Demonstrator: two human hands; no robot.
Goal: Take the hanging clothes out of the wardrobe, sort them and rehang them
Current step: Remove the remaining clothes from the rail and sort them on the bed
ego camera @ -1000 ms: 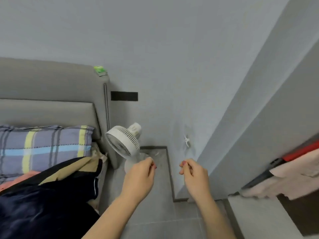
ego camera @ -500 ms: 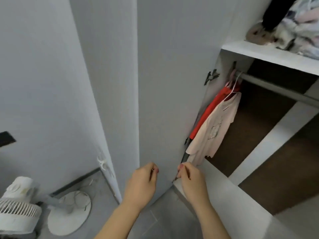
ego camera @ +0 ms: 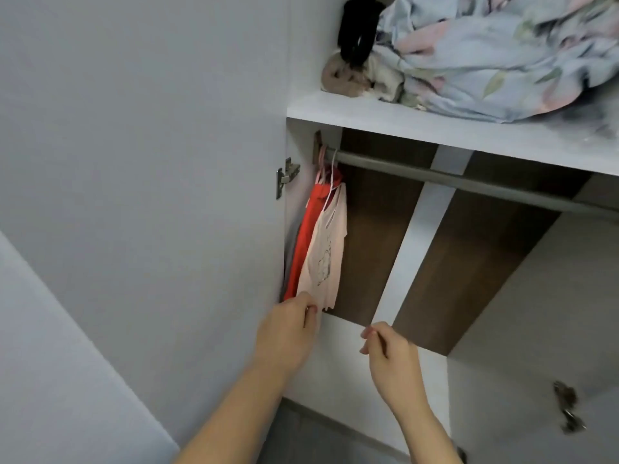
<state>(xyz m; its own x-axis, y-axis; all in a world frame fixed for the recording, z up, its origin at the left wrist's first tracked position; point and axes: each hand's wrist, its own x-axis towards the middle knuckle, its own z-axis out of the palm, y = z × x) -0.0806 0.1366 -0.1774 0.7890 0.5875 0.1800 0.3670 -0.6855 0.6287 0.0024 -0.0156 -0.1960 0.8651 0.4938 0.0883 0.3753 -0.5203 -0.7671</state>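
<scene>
The wardrobe stands open before me. At the far left end of its grey rail point(ego camera: 469, 181) hang a pale pink T-shirt point(ego camera: 326, 256) with a line drawing, a red garment point(ego camera: 305, 236) and a dark grey one behind them, all on hangers. My left hand point(ego camera: 288, 333) is raised to the pink shirt's hem, fingers curled, thumb against the forefinger; no grip on the cloth shows. My right hand point(ego camera: 392, 356) hovers lower and to the right, fingers curled, holding nothing.
The white shelf point(ego camera: 385, 123) above the rail carries crumpled floral bedding point(ego camera: 485, 55), a black item point(ego camera: 356, 28) and a brownish bundle. The open left door point(ego camera: 150, 195) stands close beside my left arm. Another door with a hinge point(ego camera: 567, 410) is at lower right.
My view has swung from the bed and fan up to the wardrobe's inside. Both hands have risen, the left one reaching the pink shirt's hem.
</scene>
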